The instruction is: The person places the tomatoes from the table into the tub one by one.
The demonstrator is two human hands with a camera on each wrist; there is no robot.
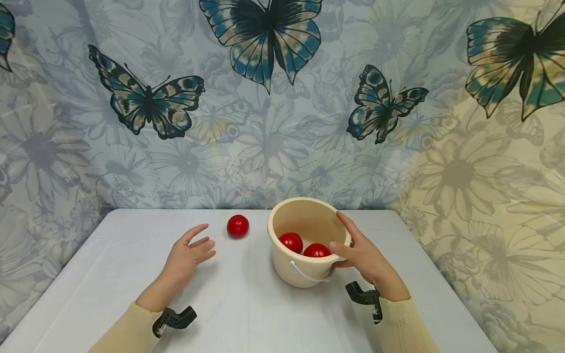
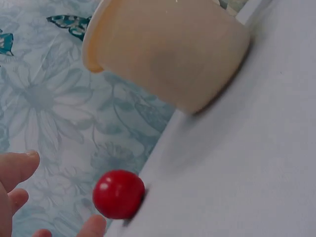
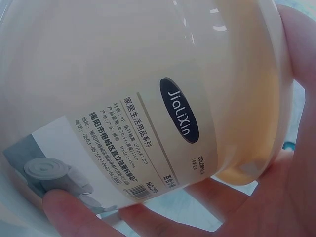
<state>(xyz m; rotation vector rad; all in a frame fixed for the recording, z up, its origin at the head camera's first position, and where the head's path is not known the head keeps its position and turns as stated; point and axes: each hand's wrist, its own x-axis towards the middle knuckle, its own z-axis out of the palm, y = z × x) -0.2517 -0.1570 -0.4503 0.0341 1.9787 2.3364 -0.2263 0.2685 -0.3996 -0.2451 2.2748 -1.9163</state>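
A cream plastic bucket [image 1: 289,270] stands on the table, tipped slightly. Its right side is gripped by my right hand [image 1: 372,260], with the thumb over the rim and fingers against the outer wall. Inside lie two red balls, a left one [image 1: 291,241] and a right one [image 1: 316,250]. Another red ball [image 1: 237,226] sits on the table left of the bucket. My left hand [image 1: 187,255] hovers to the left of that ball, fingers apart and holding nothing. In the right wrist view, a printed label [image 3: 143,148] covers part of the bucket wall.
A white cloth covers the table [image 1: 247,314], whose far edge meets a butterfly-patterned fabric backdrop [image 1: 265,162]. The bucket's thin white handle [image 1: 304,274] hangs down in front. Black wrist mounts, left [image 1: 176,318] and right [image 1: 364,295], sit at the sleeves.
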